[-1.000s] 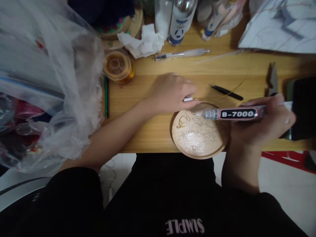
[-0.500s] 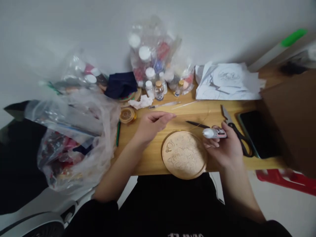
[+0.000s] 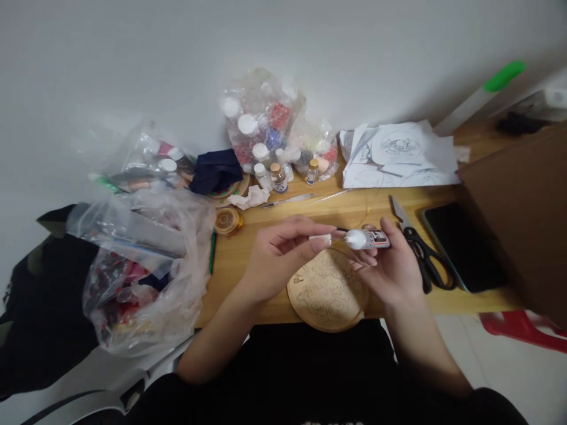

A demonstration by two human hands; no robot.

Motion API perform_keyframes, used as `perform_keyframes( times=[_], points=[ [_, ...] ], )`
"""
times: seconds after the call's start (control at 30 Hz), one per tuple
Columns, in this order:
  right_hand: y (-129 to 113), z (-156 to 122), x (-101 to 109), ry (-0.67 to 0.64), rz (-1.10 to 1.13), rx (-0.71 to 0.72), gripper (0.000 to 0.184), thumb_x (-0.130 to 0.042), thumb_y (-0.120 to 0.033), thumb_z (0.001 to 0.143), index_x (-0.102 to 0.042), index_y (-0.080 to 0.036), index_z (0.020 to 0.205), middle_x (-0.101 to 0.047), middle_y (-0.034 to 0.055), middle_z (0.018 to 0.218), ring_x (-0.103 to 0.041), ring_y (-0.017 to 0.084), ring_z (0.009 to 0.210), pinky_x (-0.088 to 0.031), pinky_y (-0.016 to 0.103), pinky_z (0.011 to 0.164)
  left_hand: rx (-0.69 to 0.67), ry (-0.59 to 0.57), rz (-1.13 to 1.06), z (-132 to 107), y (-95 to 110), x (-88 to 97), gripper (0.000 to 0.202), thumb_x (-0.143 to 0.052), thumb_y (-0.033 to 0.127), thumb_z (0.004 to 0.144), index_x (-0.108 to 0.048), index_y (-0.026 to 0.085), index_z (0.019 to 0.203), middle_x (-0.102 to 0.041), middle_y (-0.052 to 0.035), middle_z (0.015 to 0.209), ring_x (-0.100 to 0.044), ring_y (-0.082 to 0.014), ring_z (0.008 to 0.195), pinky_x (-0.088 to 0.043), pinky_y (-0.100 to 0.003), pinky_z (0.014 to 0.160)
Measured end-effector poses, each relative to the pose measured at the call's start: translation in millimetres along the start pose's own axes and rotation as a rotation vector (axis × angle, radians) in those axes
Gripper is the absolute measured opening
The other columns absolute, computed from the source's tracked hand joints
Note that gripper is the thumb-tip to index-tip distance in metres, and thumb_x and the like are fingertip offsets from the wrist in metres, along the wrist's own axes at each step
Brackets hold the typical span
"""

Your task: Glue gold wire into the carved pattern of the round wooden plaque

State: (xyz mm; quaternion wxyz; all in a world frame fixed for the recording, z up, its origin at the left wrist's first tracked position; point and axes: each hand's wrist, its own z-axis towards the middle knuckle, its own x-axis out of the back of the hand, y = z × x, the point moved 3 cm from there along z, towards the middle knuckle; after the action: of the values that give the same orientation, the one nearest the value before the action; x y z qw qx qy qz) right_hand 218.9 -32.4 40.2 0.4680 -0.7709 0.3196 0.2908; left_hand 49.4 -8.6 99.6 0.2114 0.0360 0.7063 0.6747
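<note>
My right hand [image 3: 392, 265] is closed round a glue tube [image 3: 370, 239] with a white nozzle end that points left. My left hand [image 3: 283, 251] pinches a small white cap [image 3: 321, 239] right at the tube's nozzle. Both hands hover above a round wooden disc [image 3: 326, 292] with a carved floral pattern, which lies at the near edge of the wooden table [image 3: 248, 260]. A thin black tool lies behind the hands, mostly hidden.
Scissors [image 3: 419, 245] and a dark phone [image 3: 460, 245] lie to the right, next to a brown cardboard box [image 3: 522, 212]. Paper sketches [image 3: 398, 153], bags of small bottles [image 3: 270, 133], a spool of gold wire [image 3: 227, 221], a green pen [image 3: 212, 251] and plastic bags [image 3: 137, 265] crowd the back and left.
The view has pulled back and up. My left hand moved from the table to the tube's nozzle with the white cap. My right hand turned the tube and lifted it above the disc.
</note>
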Motion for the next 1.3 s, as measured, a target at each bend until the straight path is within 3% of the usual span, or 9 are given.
perform_keyframes(
  times=[0.4,0.9,1.07,1.3],
  points=[
    [0.4,-0.6,2.9,0.010,-0.040,0.018,0.032,-0.076,-0.045,0.073,-0.059,-0.020,0.062,-0.046,-0.0071,0.044,-0.040,0.006,0.039,-0.037,0.020,0.043,-0.060,0.018,0.142,-2.7,3.7,-2.2,0.013,-0.072,0.017,0.081,-0.078,0.025,0.090,-0.075,-0.0016,0.088,-0.066,-0.0123,0.080,-0.055,-0.026,0.073],
    [1.9,-1.2,5.2,0.056,-0.030,0.052,0.031,-0.072,-0.046,0.078,-0.061,-0.019,0.066,-0.047,-0.0064,0.043,-0.042,0.006,0.037,-0.037,0.020,0.041,-0.086,0.046,0.293,-9.8,5.0,-1.3,0.012,-0.071,0.019,0.084,-0.077,0.024,0.093,-0.074,-0.0033,0.089,-0.065,-0.0148,0.079,-0.053,-0.030,0.068],
    [-3.5,-3.0,10.4,0.116,-0.084,0.137,0.031,-0.076,-0.048,0.073,-0.064,-0.020,0.067,-0.047,-0.0061,0.042,-0.043,0.006,0.038,-0.035,0.019,0.039,-0.187,0.030,0.425,-8.8,9.1,1.4,0.012,-0.070,0.019,0.085,-0.076,0.022,0.094,-0.072,-0.0034,0.087,-0.064,-0.0119,0.078,-0.052,-0.024,0.066],
    [-19.8,-8.1,11.8,0.327,-0.300,0.423,0.032,-0.068,-0.050,0.077,-0.062,-0.022,0.062,-0.054,-0.0037,0.052,-0.041,0.007,0.037,-0.029,0.024,0.035,-0.324,0.023,0.714,-10.5,12.0,6.3,0.012,-0.069,0.018,0.086,-0.075,0.021,0.096,-0.070,-0.0019,0.085,-0.064,-0.0109,0.078,-0.053,-0.023,0.072]
  ],
)
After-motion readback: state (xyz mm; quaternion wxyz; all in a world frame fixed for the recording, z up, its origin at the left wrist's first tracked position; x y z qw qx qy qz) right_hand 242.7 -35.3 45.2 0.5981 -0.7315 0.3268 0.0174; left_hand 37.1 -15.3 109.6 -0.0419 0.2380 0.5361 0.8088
